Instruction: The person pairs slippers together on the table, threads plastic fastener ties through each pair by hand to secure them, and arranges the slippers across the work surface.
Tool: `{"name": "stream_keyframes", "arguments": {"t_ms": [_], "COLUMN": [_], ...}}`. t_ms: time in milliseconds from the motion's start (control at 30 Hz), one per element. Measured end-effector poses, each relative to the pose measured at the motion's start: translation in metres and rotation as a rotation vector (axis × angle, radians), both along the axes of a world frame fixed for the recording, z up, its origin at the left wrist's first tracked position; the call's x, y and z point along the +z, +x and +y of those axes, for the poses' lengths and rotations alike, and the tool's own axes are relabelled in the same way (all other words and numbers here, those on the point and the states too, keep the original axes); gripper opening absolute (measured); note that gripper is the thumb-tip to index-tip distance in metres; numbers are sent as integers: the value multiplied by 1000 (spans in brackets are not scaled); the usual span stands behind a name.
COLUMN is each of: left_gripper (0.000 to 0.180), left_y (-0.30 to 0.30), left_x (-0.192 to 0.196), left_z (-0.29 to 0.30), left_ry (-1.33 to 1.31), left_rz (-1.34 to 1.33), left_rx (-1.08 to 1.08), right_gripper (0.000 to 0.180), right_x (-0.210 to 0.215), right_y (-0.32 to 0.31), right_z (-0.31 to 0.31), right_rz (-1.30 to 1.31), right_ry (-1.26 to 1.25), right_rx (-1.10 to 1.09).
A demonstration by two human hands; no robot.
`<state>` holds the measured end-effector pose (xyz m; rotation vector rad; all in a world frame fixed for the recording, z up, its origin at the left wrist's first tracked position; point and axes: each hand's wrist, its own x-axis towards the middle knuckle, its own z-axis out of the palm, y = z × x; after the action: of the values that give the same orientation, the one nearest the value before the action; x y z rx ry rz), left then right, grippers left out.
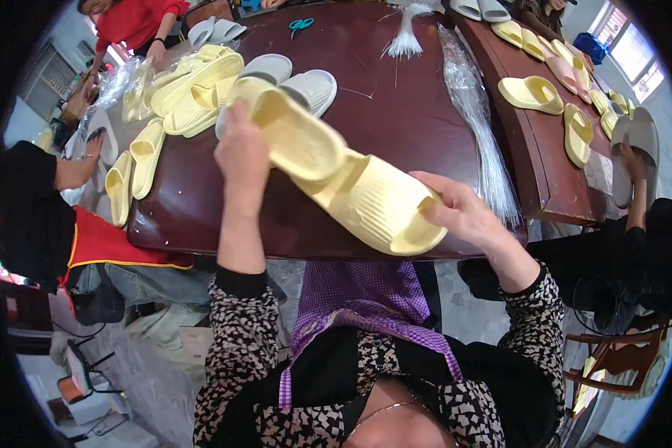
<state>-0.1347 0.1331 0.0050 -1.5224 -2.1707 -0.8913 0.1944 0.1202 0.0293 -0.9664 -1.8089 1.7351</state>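
My left hand (242,153) grips the heel end of a pale yellow foam slipper (295,133) held above the dark brown table (396,119). My right hand (459,209) holds a second pale yellow slipper (381,205) by its toe strap, near the table's front edge. The two slippers overlap in the middle, sole against sole as far as I can tell.
A heap of yellow slippers (190,86) and two grey ones (299,82) lie at the back left. Clear plastic bags (478,119) run along the right side. Scissors (300,25) and white ties (407,41) lie farther back. Other people sit left, right and behind. More slippers (534,93) cover the right table.
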Motion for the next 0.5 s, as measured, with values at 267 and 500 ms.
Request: {"name": "stream_keyframes", "arguments": {"t_ms": [267,500], "left_gripper": [41,49], "left_y": [-47,37], "left_x": [2,-35], "left_z": [-62,-33], "left_ry": [32,-184], "left_rz": [-92,-33], "left_rx": [-402,-471], "right_gripper": [30,30], "right_x": [35,-8], "right_y": [19,-74], "right_z": [118,172], "right_rz": [-214,-311], "right_ry": [356,699], "right_rx": [164,176]}}
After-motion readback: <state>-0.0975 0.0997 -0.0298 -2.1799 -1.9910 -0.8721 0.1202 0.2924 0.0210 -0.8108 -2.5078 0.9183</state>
